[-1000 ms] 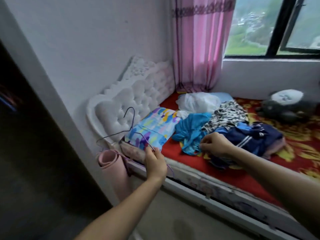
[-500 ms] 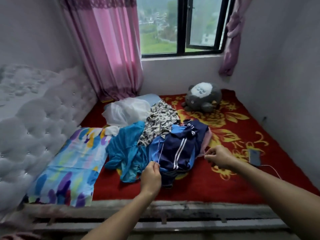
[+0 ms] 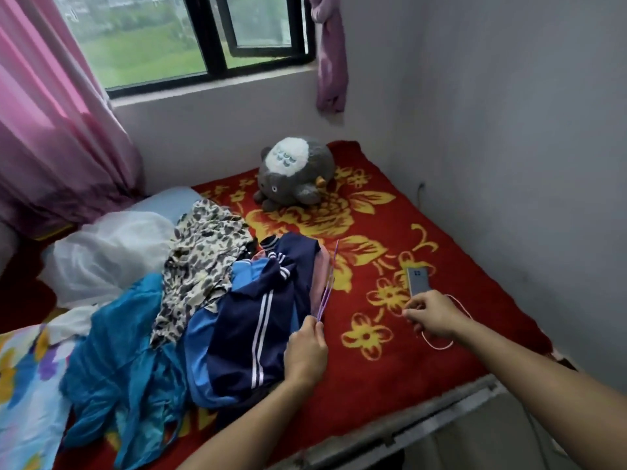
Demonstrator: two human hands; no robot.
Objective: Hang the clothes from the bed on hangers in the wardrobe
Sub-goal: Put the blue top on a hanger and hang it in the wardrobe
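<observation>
From where I sit, I'd say the job has barely begun. All the clothes [image 3: 207,334] I can see lie heaped on the bed [image 3: 373,374], left of centre. A navy striped jacket [image 3: 258,317] is on top, a leopard-print piece [image 3: 203,259] lies behind it, and a teal garment [image 3: 125,351] spills toward the lower left. None of them is on a hanger, and the wardrobe is out of frame.

My left hand [image 3: 305,351], at lower centre, has its fingers [image 3: 310,329] pinched round thin purple hangers [image 3: 327,283]. These stick up along the jacket's right edge, and I can't count them. My right hand [image 3: 432,317] is right of centre, just below a phone [image 3: 419,281] and over a white cable [image 3: 437,346] looped on the bed. Its fingers are curled, but I cannot tell whether they grip the cable or anything else.

Nearly everything is left to do: each garment has to go onto a hanger and be carried to the wardrobe.
</observation>
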